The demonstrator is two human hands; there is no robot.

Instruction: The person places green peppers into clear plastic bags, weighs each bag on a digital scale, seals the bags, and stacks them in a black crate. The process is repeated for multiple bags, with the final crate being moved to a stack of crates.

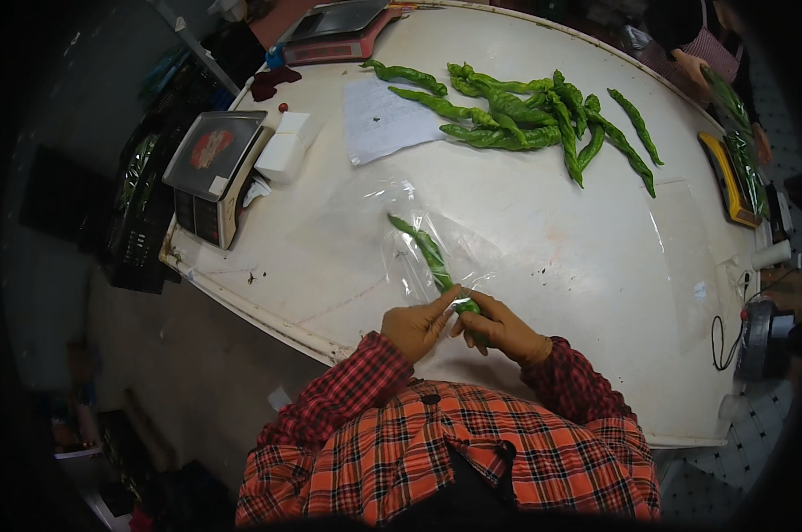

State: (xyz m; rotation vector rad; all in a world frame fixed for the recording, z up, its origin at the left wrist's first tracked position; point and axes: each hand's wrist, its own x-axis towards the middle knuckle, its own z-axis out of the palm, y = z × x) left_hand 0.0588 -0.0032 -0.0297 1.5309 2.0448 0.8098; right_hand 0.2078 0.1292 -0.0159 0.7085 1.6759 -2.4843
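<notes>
Both my hands wear tan gloves and meet close to my body, above the white table. A long green chili pepper lies mostly inside a clear plastic bag, its thin tip pointing away from me. My right hand is closed around the pepper's thick near end. With fingers and thumb, my left hand pinches the bag's near edge beside the pepper; the exact grip is partly hidden. Farther back lies a loose pile of long green peppers, some overlapping a sheet of paper that bears writing.
A digital scale stands at left beside a banded white stack; a red scale is at the back. More clear film lies at right, near a yellow device and a tape roll. A person holds bagged peppers.
</notes>
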